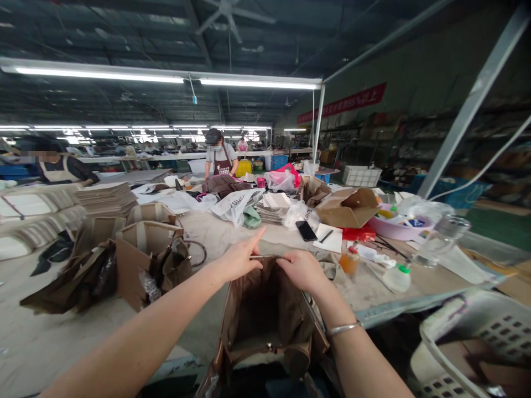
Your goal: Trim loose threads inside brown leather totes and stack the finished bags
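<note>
A brown bag (pixel 265 320) stands open against the near edge of the worktable (pixel 50 342). My left hand (pixel 239 258) pinches the far rim of the bag, with the index finger stretched out toward the table. My right hand (pixel 302 270) is closed on the same rim just to the right. A silver bracelet (pixel 342 329) sits on my right wrist. The inside of the bag is dark and looks empty.
Brown paper bags (pixel 143 249) and dark cloth lie at the left. A phone (pixel 306 230), a small orange bottle (pixel 349 260), a white bottle (pixel 397 277) and a pink basin (pixel 398 226) sit to the right. A white basket (pixel 477 337) is at lower right. People work at the back.
</note>
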Demonstrator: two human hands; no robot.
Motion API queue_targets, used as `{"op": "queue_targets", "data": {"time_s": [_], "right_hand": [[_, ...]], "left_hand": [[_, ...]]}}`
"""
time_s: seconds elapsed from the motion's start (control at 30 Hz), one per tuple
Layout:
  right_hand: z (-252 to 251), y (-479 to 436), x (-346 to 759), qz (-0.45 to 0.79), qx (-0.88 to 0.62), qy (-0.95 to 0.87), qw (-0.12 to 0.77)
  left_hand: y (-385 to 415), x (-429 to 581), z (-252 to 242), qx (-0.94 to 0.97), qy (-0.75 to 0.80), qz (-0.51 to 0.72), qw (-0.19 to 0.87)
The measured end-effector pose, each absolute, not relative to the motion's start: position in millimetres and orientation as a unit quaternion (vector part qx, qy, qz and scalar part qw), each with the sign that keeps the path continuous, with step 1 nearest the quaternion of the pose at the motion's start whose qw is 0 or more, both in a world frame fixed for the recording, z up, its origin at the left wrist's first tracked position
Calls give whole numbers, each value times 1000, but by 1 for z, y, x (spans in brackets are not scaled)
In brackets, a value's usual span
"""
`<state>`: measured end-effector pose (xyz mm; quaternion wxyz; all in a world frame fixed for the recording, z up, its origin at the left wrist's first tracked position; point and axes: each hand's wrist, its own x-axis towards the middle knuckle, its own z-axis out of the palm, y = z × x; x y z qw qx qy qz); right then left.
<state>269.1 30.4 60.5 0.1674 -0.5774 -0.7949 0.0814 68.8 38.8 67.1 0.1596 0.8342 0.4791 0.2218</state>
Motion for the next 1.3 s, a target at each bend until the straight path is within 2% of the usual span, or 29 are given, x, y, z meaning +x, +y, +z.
{"op": "queue_targets", "data": {"time_s": [0.43, 0.87, 1.03, 1.2, 1.3], "right_hand": [[61, 30, 271, 91, -574, -796, 168], [58, 34, 274, 98, -574, -793, 180], [58, 34, 282, 101, -508, -837, 176], [60, 34, 293, 80, -442, -862, 234], [63, 37, 289, 64, -420, -877, 226]], "left_hand": [[37, 69, 64, 836, 474, 239, 139], [35, 73, 66, 833, 463, 243, 180], [35, 74, 67, 836, 471, 224, 173], [35, 79, 67, 840, 474, 209, 160], [36, 80, 67, 841, 476, 207, 153]]}}
